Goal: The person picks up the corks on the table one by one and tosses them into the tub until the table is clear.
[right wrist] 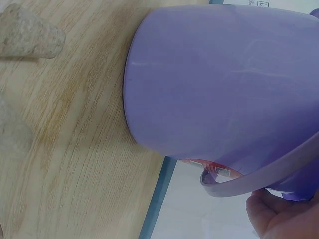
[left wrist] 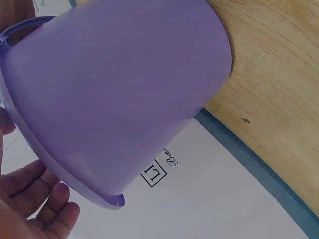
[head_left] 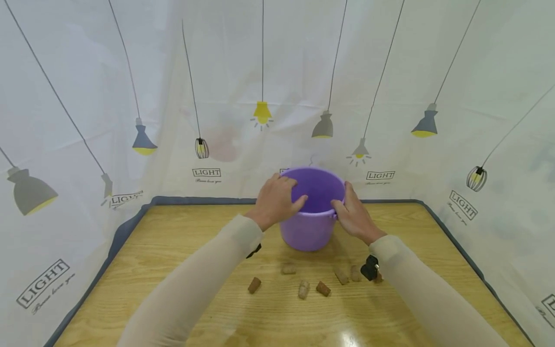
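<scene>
A purple bucket point(head_left: 307, 232) stands upright on the wooden table, its mouth tilted toward the head view. My left hand point(head_left: 277, 197) is at the bucket's left rim, with the thumb stretched over the mouth. In the left wrist view its fingers point(left wrist: 52, 201) are loosely bent beside the rim, apart from the outer wall. My right hand point(head_left: 355, 214) grips the right rim near the handle joint, thumb on the near edge. The purple handle point(right wrist: 271, 174) hangs along the bucket's side in the right wrist view, with a red label point(right wrist: 212, 167) behind it.
Several corks lie on the table point(head_left: 208, 308) in front of the bucket, among them a dark brown one point(head_left: 254, 285), a pale one point(head_left: 303, 289) and a reddish one point(head_left: 323, 288). A white cloth with printed lamps point(head_left: 262, 113) surrounds the table.
</scene>
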### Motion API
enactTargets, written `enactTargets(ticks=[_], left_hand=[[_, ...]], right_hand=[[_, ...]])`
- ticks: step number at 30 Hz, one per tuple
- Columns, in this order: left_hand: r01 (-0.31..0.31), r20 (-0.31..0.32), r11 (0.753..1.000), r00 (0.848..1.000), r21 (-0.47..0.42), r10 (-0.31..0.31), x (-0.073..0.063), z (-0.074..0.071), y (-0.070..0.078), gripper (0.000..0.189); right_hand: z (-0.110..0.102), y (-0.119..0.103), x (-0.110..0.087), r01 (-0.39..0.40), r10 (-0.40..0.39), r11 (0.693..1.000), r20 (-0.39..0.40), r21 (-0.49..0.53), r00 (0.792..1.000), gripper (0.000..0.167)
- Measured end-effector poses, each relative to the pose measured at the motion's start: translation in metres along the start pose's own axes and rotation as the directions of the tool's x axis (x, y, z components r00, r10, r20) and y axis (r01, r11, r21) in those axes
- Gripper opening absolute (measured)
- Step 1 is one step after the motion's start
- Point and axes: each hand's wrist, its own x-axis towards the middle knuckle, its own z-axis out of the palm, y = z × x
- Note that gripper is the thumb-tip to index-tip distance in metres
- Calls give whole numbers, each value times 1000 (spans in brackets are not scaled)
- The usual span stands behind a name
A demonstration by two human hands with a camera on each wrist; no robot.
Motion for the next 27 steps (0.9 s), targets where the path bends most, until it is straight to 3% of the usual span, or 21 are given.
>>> enactTargets(ticks=[10,27], left_hand=[[-19,-68,1000,998,-13,18,-8,-4,-3,49],[-8,-80,1000,997,-10,7,-25,-16,-9,52]], right_hand=[[0,-1,1,4,-4,1000,0,17,1000,74],[0,-2,1,10,-10,1000,-11,19,1000,71]])
